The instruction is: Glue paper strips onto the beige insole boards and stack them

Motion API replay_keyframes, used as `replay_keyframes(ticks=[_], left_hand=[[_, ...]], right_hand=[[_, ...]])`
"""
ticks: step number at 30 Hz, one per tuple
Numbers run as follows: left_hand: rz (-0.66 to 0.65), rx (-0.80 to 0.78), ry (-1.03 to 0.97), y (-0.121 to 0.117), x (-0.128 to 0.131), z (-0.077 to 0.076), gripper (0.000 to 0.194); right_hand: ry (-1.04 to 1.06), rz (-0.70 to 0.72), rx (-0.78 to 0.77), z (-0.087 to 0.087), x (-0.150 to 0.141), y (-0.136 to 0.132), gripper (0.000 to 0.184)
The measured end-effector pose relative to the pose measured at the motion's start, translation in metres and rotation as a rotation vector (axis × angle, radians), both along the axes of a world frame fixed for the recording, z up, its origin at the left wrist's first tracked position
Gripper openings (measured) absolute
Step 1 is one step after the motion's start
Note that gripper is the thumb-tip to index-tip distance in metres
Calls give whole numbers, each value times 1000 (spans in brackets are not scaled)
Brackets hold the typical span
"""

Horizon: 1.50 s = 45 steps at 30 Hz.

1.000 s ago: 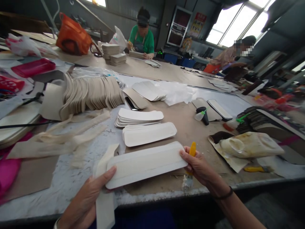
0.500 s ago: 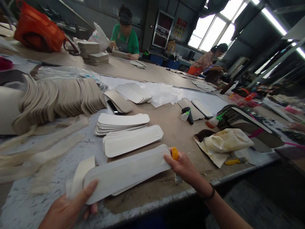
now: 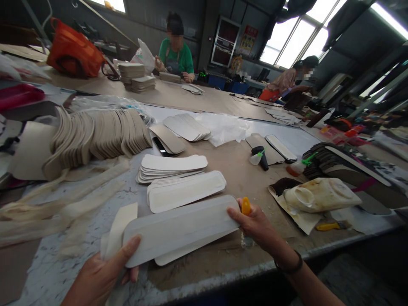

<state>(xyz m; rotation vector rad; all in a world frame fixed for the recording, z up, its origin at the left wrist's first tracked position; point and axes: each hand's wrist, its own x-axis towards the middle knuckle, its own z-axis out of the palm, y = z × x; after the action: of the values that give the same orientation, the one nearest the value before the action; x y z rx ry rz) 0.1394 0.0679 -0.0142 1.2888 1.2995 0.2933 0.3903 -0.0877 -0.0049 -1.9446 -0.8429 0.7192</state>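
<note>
A long pale panel with rounded ends is stretched between my two hands above the table's front. My left hand is closed on its left end, thumb on top and fingers beneath. Beside that thumb stands a cream strip, its lower part hidden by the hand. My right hand pinches the other end, and a tool's yellow handle sticks up from the same grip. The tool's lower end is blurred. Partly under the held panel lies another pale panel. Just beyond are two fanned stacks of white panels.
A row of beige panels stands at left, near loose pale strips. To the right are a stained plastic jug, a yellow-handled brush and small glue bottles. Two co-workers are across the table.
The camera view has turned slightly left, so the scene sits farther right in the picture. Both hands keep their hold on the panel, with little other movement.
</note>
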Motion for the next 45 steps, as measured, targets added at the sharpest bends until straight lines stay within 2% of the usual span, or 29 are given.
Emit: replay_keyframes(ticks=[4, 9, 16, 21, 26, 31, 35, 41, 43, 45], left_hand=[[46, -39, -54, 2, 3, -2, 56], [34, -142, -117, 4, 6, -2, 56], [-3, -17, -111, 8, 7, -5, 56], [24, 82, -26, 10, 6, -11, 56], [65, 133, -45, 9, 6, -16, 55], [76, 40, -108, 5, 9, -7, 50], [57, -21, -123, 5, 8, -4, 50], [-9, -268, -278, 7, 8, -4, 58], [-41, -372, -306, 9, 11, 0, 59], [-46, -423, -308, 13, 15, 6, 59]], right_hand=[[-29, 9, 14, 2, 2, 0, 34], [-54, 29, -9, 2, 5, 2, 33], [-292, 44, 9, 4, 2, 8, 26], [-431, 54, 24, 6, -2, 12, 20], [-434, 35, 0, 4, 1, 12, 21], [-384, 58, 9, 8, 4, 11, 19], [-242, 44, 4, 13, 7, 9, 25], [440, 72, 92, 9, 17, 5, 36], [543, 93, 133, 8, 20, 7, 38], [542, 108, 143, 10, 25, 15, 39]])
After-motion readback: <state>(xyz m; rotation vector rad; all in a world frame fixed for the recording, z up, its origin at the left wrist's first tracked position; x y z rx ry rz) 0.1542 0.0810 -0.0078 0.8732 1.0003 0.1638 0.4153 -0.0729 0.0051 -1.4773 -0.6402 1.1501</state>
